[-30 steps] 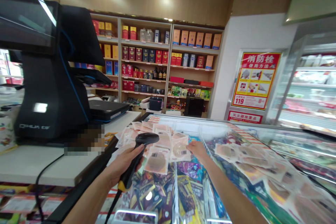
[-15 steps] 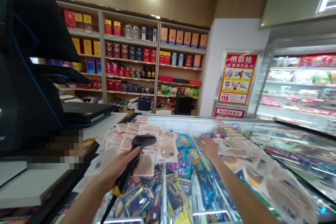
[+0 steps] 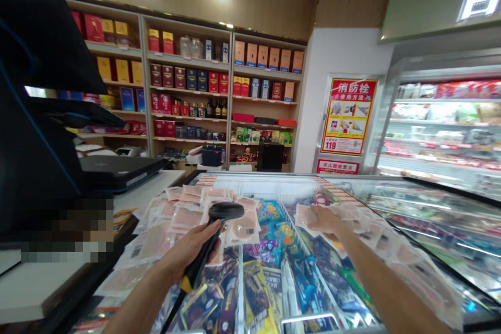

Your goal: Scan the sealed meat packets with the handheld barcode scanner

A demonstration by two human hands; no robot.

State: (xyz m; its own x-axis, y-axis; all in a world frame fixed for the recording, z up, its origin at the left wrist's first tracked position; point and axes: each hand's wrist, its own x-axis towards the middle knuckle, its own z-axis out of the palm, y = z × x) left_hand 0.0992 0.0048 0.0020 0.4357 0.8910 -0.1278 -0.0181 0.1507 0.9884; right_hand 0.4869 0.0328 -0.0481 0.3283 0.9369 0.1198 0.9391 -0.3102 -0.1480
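My left hand point(image 3: 193, 245) is wrapped round the grip of a black barcode scanner point(image 3: 226, 211), its head above the left group of flat clear packets point(image 3: 190, 218). These hold pale pink, round slices, and some carry barcode labels. Farther right, my right hand point(image 3: 327, 220) has its fingers closed at a similar flat packet point(image 3: 302, 215), which sticks out to the left of the fingertips. Its fingertips are partly hidden. Beneath my right forearm and beyond it, more flat packets point(image 3: 422, 276) lie overlapping on the glass lid.
Bagged frozen goods point(image 3: 270, 242) show through the freezer's glass top between the packet groups. On the left stand a counter point(image 3: 35, 297) and a black checkout terminal point(image 3: 35, 115). Shelves of boxes point(image 3: 191, 78) line the back; a lit refrigerated case point(image 3: 442, 130) is at right.
My right hand has shifted slightly right, and a packet now shows at its fingertips. The scanner in my left hand has moved a little right over the packets. The view has turned slightly.
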